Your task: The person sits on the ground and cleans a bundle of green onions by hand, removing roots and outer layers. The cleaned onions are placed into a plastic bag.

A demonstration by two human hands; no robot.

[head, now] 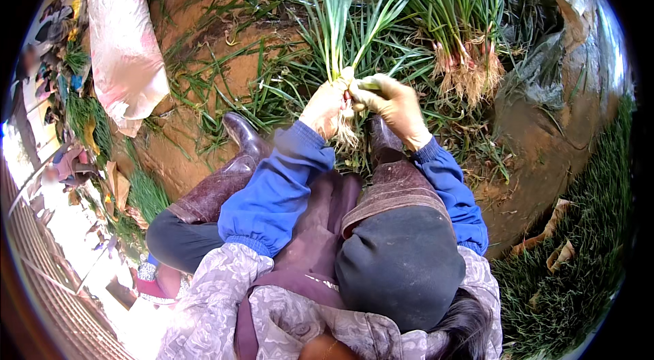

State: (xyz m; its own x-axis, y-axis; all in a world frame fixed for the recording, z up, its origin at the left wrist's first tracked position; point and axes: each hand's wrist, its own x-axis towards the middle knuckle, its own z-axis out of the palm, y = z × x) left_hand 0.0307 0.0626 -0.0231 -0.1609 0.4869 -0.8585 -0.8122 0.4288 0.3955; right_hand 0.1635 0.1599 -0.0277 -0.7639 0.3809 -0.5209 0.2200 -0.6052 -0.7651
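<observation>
My left hand (325, 107) grips a small bunch of scallions (334, 56) low on the stalks. Its leaves fan upward and away, while pale roots hang below the fist. Right beside it, my right hand (392, 103) touches the base of the bunch, with a pale green leaf (372, 86) pinched between thumb and fingers. The fingertips hide part of the stalks. Both hands are above the ground between my boots. A larger heap of scallions (462, 28) with reddish bases and tangled roots lies ahead to the right.
Stripped leaves (276, 84) litter the brown ground. A white woven sack (125, 43) lies at the left. My rubber boots (248, 138) flank the work. Uncut green plants (572, 258) grow at the right, near plastic sheeting (541, 69). Blurred people (71, 163) appear at the far left.
</observation>
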